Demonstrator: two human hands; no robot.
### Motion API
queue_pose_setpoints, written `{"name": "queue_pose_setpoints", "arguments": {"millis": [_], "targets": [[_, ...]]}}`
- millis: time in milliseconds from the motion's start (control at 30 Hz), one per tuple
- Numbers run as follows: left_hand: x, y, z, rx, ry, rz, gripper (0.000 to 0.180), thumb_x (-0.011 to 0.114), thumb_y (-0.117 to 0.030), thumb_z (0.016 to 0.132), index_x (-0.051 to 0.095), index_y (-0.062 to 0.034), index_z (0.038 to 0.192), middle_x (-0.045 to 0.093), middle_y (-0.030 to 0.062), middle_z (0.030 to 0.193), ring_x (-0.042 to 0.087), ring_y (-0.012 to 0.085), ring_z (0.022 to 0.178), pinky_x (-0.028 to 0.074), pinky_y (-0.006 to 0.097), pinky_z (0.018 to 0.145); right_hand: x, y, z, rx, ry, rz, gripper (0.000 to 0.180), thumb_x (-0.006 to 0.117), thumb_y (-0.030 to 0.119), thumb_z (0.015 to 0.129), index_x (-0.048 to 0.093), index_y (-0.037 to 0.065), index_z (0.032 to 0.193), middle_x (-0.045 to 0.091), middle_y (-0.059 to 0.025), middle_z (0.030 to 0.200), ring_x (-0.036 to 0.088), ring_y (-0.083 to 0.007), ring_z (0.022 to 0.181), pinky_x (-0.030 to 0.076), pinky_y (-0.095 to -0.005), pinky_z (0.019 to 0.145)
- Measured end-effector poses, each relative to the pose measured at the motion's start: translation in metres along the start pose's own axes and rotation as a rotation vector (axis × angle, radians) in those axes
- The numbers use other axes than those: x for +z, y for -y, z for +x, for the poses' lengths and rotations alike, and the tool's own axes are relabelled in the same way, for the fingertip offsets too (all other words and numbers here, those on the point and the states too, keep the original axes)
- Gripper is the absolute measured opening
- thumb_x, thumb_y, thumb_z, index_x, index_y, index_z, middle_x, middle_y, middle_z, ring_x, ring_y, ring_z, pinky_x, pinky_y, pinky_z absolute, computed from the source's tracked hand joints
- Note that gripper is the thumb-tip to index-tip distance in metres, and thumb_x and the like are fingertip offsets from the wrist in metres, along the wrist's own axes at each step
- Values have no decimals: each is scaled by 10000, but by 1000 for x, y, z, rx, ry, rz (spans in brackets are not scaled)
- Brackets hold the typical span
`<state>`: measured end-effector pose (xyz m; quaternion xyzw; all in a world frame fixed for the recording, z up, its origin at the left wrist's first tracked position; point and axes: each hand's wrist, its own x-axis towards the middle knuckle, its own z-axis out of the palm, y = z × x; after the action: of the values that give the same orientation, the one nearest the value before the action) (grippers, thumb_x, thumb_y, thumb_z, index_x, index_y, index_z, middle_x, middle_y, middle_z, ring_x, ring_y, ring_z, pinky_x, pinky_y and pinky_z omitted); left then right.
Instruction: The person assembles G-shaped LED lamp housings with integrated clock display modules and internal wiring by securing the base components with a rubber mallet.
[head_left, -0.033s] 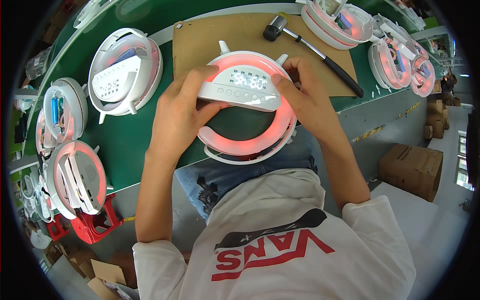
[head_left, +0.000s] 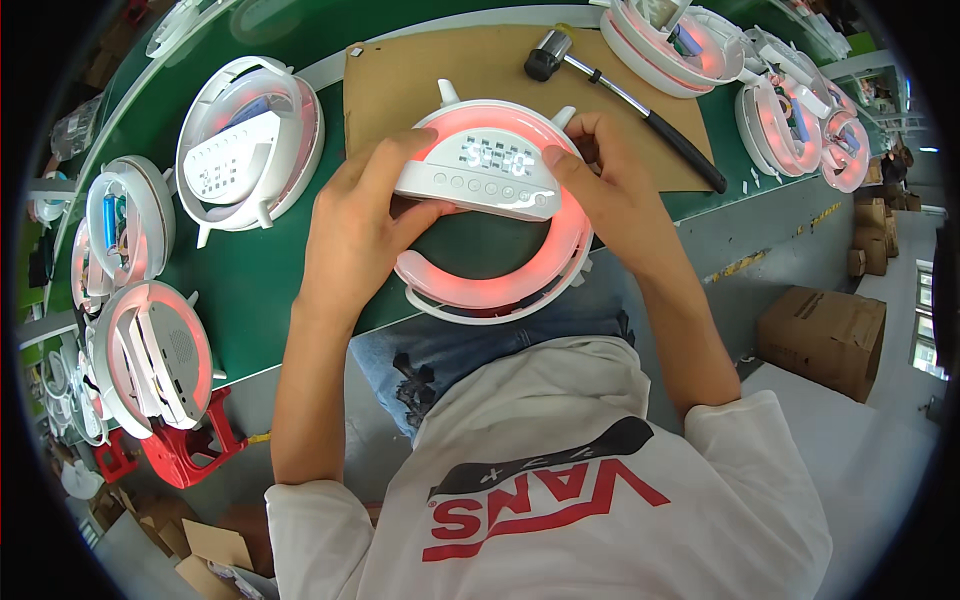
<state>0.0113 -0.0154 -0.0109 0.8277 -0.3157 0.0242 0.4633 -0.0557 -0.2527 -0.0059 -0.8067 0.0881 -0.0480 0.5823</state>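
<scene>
Between my hands is a round white clock lamp (head_left: pixel 470 292), its C-shaped ring glowing pinkish red. A white panel (head_left: pixel 480 183) crosses the ring, with a lit digit display above a row of small round buttons. My left hand (head_left: pixel 362 215) grips the panel's left end, fingers on top and thumb under its lower edge. At the right end, my right hand (head_left: pixel 620 195) is closed on the ring, with its thumb by the display's corner and the other fingers partly hidden behind. The lamp is tilted towards me at the table's near edge, two short white feet pointing away.
A black-handled mallet (head_left: pixel 684 150) lies on a brown cardboard sheet (head_left: pixel 430 75) on the green table (head_left: pixel 240 300). Similar lamps stand at the left, one of them (head_left: pixel 290 150) nearest my left hand. More lit lamps (head_left: pixel 665 55) crowd the far right. A cardboard box (head_left: pixel 820 340) sits on the floor.
</scene>
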Motion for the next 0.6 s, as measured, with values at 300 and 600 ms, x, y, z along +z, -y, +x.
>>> {"name": "queue_pose_setpoints", "arguments": {"millis": [300, 600], "targets": [[3, 9, 0, 317, -212, 142, 572, 882, -22, 668, 675, -88, 1197, 704, 146, 1179, 670, 299, 967, 587, 346, 786, -12, 11, -2, 146, 49, 291, 547, 739, 216, 907, 491, -44, 1320, 599, -162, 1230, 594, -203, 1113, 500, -344, 944], [-16, -17, -13, -16, -32, -684, 911, 760, 41, 791, 304, -44, 1576, 538, 212, 1455, 610, 305, 1259, 522, 395, 1007, -21, 26, -24, 103, 197, 634, 629, 767, 163, 861, 498, -75, 1378, 653, -155, 1218, 647, -215, 1092, 502, -354, 988]]}}
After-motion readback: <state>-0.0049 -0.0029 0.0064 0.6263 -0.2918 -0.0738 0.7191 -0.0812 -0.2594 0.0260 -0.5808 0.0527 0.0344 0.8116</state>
